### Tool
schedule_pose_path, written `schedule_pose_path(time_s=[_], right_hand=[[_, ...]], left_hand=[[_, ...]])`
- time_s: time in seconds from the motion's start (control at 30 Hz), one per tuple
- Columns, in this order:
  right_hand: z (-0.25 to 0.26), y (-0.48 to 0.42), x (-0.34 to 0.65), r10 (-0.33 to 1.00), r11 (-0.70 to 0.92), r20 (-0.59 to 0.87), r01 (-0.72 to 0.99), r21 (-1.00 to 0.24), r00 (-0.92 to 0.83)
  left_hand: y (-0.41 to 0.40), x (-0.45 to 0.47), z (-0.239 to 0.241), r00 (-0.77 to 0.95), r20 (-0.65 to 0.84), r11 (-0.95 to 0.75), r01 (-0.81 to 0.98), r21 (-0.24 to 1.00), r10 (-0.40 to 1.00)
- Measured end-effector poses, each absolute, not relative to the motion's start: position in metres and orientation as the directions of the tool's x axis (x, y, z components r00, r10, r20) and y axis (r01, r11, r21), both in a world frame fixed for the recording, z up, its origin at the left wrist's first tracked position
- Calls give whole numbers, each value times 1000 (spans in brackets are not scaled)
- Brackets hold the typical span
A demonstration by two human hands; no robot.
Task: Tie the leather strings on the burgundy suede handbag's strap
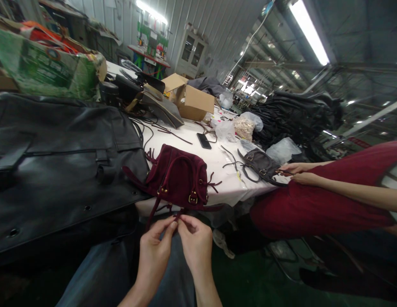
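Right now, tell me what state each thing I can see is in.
Left hand: fingertips pinched on a burgundy strap
Right hand: fingertips pinched on the same strap
Burgundy bag: resting at the table's edge; open or closed, unclear
Phone: lying flat, no lit screen showing
Cardboard box: flap open
Ceiling light: on

handbag: matt, suede-like; its buckle: shiny metal; large bag: smooth, glossy, leather-like; box: matt cardboard.
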State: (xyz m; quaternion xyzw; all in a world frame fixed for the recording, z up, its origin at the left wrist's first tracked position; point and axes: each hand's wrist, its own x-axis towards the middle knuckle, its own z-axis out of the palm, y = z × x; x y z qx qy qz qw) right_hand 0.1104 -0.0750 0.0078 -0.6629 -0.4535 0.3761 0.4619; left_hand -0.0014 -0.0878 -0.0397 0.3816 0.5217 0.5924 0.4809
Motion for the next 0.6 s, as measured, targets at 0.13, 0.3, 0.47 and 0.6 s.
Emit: schedule_pose_path(time_s=[0.13, 0.3, 0.47, 0.6], right_hand=[[9, -71, 114, 961, -149, -70, 287, -946, 267], [6, -70, 121, 970, -169, -140, 137, -976, 198], [10, -75, 124, 977, -171, -165, 30, -985, 135], [10, -77, 126, 980, -172, -172, -6, -985, 104]], left_hand=[[-89, -5, -42, -214, 42, -56, -61, 997, 976], [-90, -9, -37, -195, 48, -57, -39, 998, 980], [-85, -9, -33, -208, 21, -44, -105, 994, 978], [-83, -8, -30, -220, 125, -147, -83, 986, 967]])
